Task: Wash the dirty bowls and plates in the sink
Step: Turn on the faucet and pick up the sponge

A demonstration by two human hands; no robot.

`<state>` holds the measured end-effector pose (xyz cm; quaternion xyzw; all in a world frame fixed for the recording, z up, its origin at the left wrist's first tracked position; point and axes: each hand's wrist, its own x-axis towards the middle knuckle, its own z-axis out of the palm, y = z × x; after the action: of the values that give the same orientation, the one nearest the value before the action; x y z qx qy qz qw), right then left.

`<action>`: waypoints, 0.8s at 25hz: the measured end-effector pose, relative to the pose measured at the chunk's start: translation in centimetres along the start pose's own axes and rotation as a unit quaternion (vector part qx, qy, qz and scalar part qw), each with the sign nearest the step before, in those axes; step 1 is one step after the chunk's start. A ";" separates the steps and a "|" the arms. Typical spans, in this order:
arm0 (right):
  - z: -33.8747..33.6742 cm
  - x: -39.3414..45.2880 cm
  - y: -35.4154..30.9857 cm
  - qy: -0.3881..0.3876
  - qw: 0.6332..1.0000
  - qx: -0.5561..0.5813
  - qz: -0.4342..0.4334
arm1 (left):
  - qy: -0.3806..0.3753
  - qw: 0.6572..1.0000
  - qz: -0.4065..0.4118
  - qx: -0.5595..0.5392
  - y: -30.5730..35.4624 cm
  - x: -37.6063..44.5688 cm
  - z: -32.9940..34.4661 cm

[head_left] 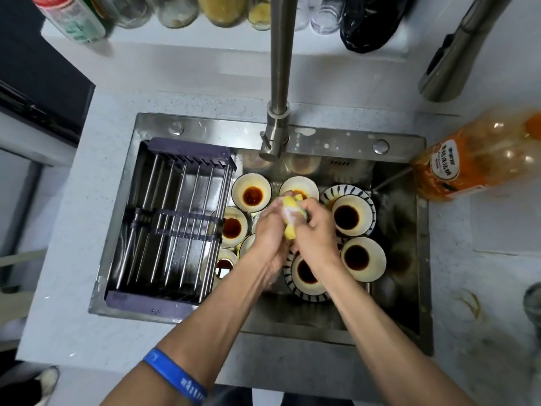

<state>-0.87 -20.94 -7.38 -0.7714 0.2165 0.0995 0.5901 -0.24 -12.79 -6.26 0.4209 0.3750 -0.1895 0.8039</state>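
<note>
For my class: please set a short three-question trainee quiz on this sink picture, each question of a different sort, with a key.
1. True or false: both hands grip the yellow sponge above the bowls.
2. Multiple choice: where is the drying rack? A) across the left part of the sink B) on the counter by the orange bottle C) under the bowls
3. Fill in: the bowl of dark sauce right of the hands stands on a plate with a ____ rim.

Key: 1 true, the left hand and right hand both hold it; 2 A; 3 striped.
</note>
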 end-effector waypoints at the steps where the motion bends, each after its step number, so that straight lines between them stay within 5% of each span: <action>1: 0.1 0.2 0.3 -0.007 1.000 -0.008 0.007 | -0.004 1.000 0.004 0.002 -0.1 0.1 -0.1; 8: 1.8 -0.7 1.6 0.018 0.993 0.070 0.088 | 0.026 0.999 0.003 0.046 -1.1 0.0 -1.9; 16: 0.1 -0.6 1.8 0.002 0.999 0.013 0.043 | 0.023 1.000 -0.003 0.021 -1.4 -0.1 -0.1; 20: -0.7 -0.6 2.6 0.030 0.963 0.223 0.146 | 0.008 0.999 -0.016 0.040 -2.1 0.5 0.7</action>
<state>-2.64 -22.06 -9.13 -0.5833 0.3610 0.1103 0.7192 -0.96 -14.55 -7.53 0.4484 0.3803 -0.2133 0.7803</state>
